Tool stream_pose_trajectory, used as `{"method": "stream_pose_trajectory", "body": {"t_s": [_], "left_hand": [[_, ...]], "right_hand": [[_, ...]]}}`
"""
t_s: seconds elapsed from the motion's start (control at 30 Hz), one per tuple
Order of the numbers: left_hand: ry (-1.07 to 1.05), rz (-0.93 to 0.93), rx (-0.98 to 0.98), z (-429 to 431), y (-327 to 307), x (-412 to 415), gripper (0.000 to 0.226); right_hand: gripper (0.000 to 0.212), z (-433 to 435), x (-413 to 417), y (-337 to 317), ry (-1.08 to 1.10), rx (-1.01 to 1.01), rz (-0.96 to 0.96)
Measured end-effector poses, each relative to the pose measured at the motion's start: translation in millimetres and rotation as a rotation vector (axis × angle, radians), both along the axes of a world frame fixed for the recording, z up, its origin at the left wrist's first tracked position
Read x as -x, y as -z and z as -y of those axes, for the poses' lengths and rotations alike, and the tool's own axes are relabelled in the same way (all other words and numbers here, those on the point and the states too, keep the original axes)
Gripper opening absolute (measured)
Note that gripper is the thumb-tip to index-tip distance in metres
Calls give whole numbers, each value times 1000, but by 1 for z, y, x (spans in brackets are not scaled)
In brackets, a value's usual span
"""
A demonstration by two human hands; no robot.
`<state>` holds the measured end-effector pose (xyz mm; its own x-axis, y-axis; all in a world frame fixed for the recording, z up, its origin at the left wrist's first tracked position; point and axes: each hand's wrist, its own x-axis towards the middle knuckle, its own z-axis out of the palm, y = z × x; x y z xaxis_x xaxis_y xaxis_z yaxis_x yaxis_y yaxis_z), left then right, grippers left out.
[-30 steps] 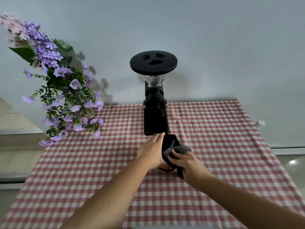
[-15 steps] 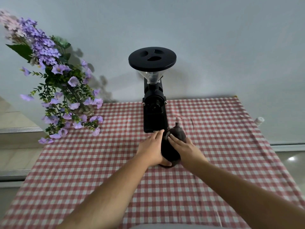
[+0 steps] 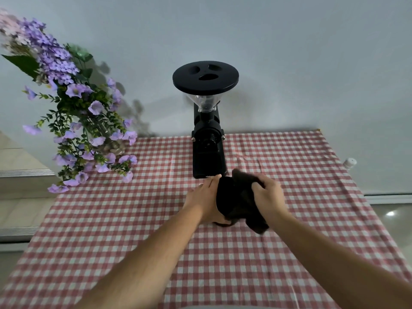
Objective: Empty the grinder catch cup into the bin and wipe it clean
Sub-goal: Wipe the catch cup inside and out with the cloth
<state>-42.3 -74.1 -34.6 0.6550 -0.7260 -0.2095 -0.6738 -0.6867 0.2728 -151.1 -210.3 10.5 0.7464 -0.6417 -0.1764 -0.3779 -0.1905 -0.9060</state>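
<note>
Head view, centre frame: left hand cradles the black catch cup sideways, just right of its palm; right hand grips the dark cloth against it.

Grinder at table back centre, flowers to its left — catch cup just in front, cloth on it.

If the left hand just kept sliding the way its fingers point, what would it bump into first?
Most likely the grinder: the left hand points up-table, fingertips just short of its black base. Depth is hard to judge, so they may already touch.
</note>
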Motion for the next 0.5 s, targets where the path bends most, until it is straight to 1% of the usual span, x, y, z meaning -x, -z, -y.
{"method": "stream_pose_trajectory", "body": {"t_s": [0.03,0.1,0.13,0.17,0.23,0.3,0.33,0.37,0.43,0.47,0.5], "left_hand": [[2,-10,-2,0,-1,0,129],[-24,23,-14,-1,-1,1,126],[-35,50,-17,-2,1,1,120],[-37,73,-12,-3,1,2,114],[-33,67,-9,-4,-1,2,110],[-26,26,-8,-4,-3,1,124],[-23,13,-21,-4,-4,1,131],[-20,18,-36,-4,-4,2,134],[-21,42,-55,-4,-4,3,135],[-25,46,-55,-3,-4,3,134],[-29,44,-50,-3,-4,3,134]], "right_hand": [[38,-5,-3,1,-59,55,2],[50,-18,-3,18,-370,371,-116],[55,-23,0,29,-502,495,-167],[58,-25,5,37,-588,572,-171],[54,-18,15,43,-721,654,-58],[49,0,12,35,-875,757,-16],[50,10,7,31,-912,787,-41],[53,18,2,27,-892,773,-100],[63,20,-9,25,-724,678,-208],[66,15,-13,26,-647,643,-219],[65,7,-15,28,-621,637,-212]]}}
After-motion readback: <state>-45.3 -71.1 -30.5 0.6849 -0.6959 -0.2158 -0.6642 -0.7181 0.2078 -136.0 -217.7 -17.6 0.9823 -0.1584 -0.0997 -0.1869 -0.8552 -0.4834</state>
